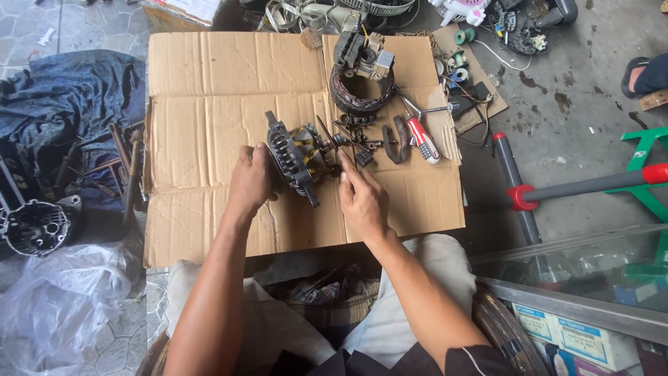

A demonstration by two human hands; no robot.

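Left hand (249,182) clamped on dark finned alternator housing (287,157) mid-cardboard sheet (209,90), right hand (362,202) at its 4 o'clock, fingers pinched together at rotor shaft (332,145), copper-wound stator ring (360,90) at 1 o'clock, red-handled screwdriver (422,138) at 3 o'clock.

A roadside repair workshop: flattened cardboard (209,90) serves as a bench on the concrete floor (577,90), with a stripped stator (362,87) and screwdriver (422,139) beyond the right hand (362,202), a metal housing (36,226) far off the left hand (249,182)
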